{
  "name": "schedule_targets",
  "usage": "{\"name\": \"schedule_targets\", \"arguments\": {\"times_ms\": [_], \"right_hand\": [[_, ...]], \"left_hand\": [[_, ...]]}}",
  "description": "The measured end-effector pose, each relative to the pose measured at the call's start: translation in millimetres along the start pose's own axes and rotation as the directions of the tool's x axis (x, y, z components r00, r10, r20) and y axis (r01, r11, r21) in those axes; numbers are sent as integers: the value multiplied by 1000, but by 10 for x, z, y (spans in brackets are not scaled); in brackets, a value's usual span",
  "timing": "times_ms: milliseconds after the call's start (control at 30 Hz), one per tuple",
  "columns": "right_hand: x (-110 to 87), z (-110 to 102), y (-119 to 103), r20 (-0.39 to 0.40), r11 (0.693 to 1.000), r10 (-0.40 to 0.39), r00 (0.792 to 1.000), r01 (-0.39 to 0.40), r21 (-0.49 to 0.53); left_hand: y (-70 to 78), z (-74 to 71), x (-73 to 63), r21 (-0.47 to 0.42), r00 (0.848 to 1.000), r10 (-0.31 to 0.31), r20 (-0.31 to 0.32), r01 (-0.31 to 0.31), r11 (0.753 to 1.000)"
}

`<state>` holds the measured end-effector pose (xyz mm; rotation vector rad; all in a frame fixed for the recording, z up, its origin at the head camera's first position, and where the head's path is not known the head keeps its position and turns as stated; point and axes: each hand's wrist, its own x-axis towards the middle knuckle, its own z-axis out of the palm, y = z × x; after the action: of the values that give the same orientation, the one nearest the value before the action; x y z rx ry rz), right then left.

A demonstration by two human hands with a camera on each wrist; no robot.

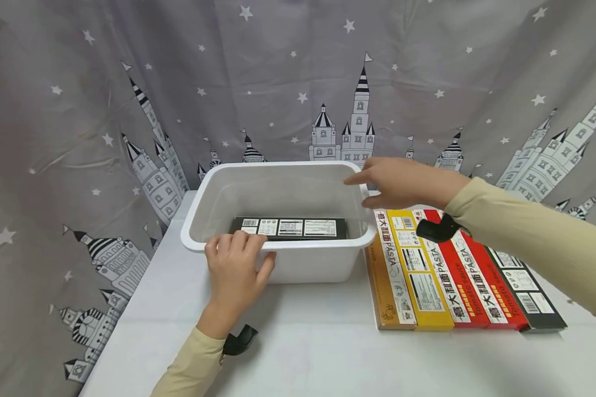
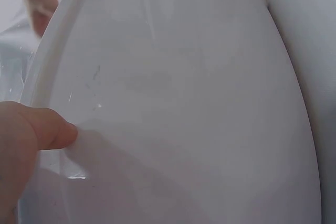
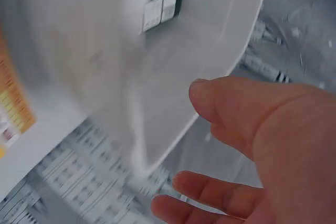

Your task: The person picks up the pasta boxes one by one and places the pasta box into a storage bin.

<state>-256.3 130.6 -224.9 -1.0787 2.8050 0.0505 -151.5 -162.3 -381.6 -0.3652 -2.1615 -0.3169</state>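
A white plastic bin [image 1: 318,264] stands on the table. Inside it, a black box [image 1: 290,227] with white label panels shows above the front rim. My left hand [image 1: 235,270] grips the front rim, fingers hooked over the edge and thumb [image 2: 58,129] against the outer wall in the left wrist view. At the bin's back right corner is my right hand [image 1: 399,179], its thumb and fingers spread apart and nothing held. In the right wrist view the bin's corner lies just beyond these fingers [image 3: 215,192].
Right of the bin lies a row of pasta boxes: an orange one [image 1: 377,286], a yellow one [image 1: 427,289], red ones [image 1: 469,286] and a black one [image 1: 531,292]. The right forearm passes over them. A grey curtain [image 1: 258,66] with castles and stars hangs behind the white table [image 1: 328,342].
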Motion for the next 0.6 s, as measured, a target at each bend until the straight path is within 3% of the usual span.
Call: {"name": "schedule_targets", "arguments": {"times_ms": [233, 600], "right_hand": [[-529, 192, 478, -19, 984, 178, 984, -178, 16], [-1304, 680, 1231, -32, 939, 341, 940, -338, 67]], "left_hand": [[5, -3, -6, 4, 1000, 4, 1, -4, 1000], [17, 22, 2, -17, 999, 19, -30, -19, 1000]]}}
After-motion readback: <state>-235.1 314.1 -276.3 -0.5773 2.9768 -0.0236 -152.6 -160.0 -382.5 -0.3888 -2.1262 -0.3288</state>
